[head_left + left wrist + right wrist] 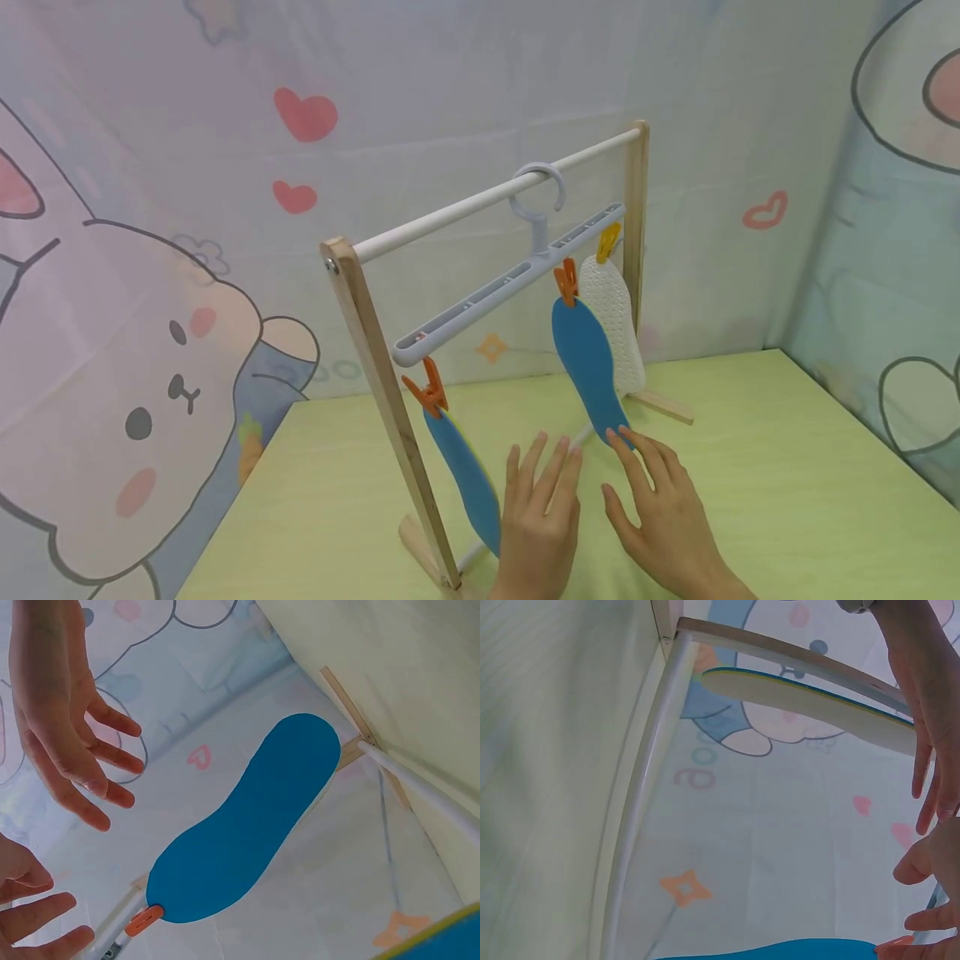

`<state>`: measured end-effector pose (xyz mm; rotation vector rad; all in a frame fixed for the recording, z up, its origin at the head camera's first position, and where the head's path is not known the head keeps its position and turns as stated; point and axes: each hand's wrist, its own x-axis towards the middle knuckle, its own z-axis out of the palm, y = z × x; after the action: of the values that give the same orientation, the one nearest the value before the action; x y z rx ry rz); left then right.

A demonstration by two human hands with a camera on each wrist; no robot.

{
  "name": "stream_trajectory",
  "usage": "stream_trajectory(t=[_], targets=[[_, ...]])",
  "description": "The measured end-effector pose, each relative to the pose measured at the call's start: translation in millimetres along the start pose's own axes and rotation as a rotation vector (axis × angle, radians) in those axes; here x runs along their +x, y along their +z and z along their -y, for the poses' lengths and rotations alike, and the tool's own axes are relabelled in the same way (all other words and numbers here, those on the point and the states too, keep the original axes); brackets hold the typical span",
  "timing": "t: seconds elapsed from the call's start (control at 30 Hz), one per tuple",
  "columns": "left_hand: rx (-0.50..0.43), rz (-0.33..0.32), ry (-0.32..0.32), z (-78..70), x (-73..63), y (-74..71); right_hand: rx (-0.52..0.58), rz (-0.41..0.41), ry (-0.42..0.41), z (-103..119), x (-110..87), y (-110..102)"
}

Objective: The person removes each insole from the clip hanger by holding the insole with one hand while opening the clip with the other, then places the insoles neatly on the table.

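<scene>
Two blue insoles hang by orange clothespins from a grey bar hanger. My left hand has its fingers spread beside the left insole, overlapping its lower edge in the head view. Its clothespin grips the top end. My right hand has loosely extended fingers, with fingertips at the lower end of the right insole, held by another clothespin. In the left wrist view, that blue insole hangs apart from both hands. Neither hand holds anything.
A white textured insole hangs behind from a yellow clothespin. The hanger's hook loops over the white rod of a wooden stand. The stand's feet rest on a green tabletop, before a cartoon-printed cloth.
</scene>
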<state>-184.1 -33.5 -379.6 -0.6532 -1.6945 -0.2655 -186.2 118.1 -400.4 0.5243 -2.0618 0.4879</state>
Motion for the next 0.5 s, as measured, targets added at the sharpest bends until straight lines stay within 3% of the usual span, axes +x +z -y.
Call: stream_trajectory(t=[0.2,0.5], targets=[[0.004,-0.039,0.004,1.9,4.9,-1.0,0.040,-0.059,-0.019,1.9,4.3,2.1],[-0.115,-0.100,0.059,4.2,13.9,-6.7,0.076,0.028,0.031,3.7,5.2,0.6]])
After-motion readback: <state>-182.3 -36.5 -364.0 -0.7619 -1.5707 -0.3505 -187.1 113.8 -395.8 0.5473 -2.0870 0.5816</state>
